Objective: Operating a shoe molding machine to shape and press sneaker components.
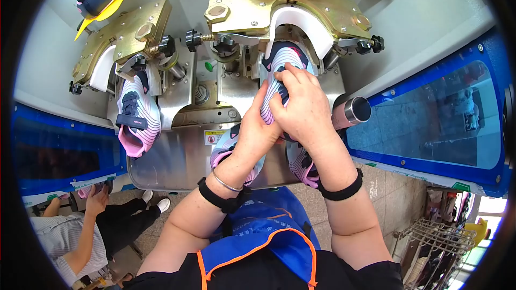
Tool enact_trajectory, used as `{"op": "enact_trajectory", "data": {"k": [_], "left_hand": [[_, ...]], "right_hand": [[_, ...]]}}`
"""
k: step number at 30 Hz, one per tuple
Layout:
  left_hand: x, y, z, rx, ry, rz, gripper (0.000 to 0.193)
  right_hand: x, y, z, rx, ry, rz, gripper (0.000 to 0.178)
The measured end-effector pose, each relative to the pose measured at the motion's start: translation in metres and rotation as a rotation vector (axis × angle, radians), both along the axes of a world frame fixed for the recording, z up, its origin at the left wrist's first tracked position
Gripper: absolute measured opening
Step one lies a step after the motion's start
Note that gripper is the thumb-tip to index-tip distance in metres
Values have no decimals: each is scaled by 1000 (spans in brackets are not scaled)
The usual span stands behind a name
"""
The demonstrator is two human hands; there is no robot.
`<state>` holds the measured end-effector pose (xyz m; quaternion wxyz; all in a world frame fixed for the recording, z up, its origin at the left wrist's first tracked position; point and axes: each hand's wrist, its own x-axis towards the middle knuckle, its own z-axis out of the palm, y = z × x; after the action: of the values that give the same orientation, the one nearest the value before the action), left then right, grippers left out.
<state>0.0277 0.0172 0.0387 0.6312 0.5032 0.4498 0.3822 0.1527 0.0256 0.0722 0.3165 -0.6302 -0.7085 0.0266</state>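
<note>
A striped pink, white and dark sports shoe sits toe-first beneath the white curved pad of a brass-coloured press head. Around the shoe's left side and rear, my left hand is closed, with its thumb along the upper. My right hand grips the same shoe from above and the right, fingers bent over its laced top. Both hands hide much of the heel. On the metal ledge, a similar shoe lies partly under my left forearm, and another shoe shows beside my right forearm.
A second press station at the left holds another shoe. Right of my hands is a pink cylinder with a metal cap. Blue-framed window panels flank the machine. At lower left a co-worker handles a shoe. A wire rack stands lower right.
</note>
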Motion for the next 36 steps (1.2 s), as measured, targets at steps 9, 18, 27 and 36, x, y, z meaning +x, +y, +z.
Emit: {"op": "enact_trajectory", "data": {"k": [9, 18, 27, 36], "left_hand": [[0, 0, 4, -42, 36, 1, 83], [-3, 1, 3, -15, 85, -14, 84], [-5, 1, 4, -3, 118, -31, 84], [-9, 1, 8, -38, 141, -83, 81]], "right_hand": [[1, 0, 1, -40, -6, 6, 40], [2, -2, 0, -33, -5, 19, 41], [1, -2, 0, -21, -11, 10, 41], [3, -3, 0, -59, -25, 6, 42]]}}
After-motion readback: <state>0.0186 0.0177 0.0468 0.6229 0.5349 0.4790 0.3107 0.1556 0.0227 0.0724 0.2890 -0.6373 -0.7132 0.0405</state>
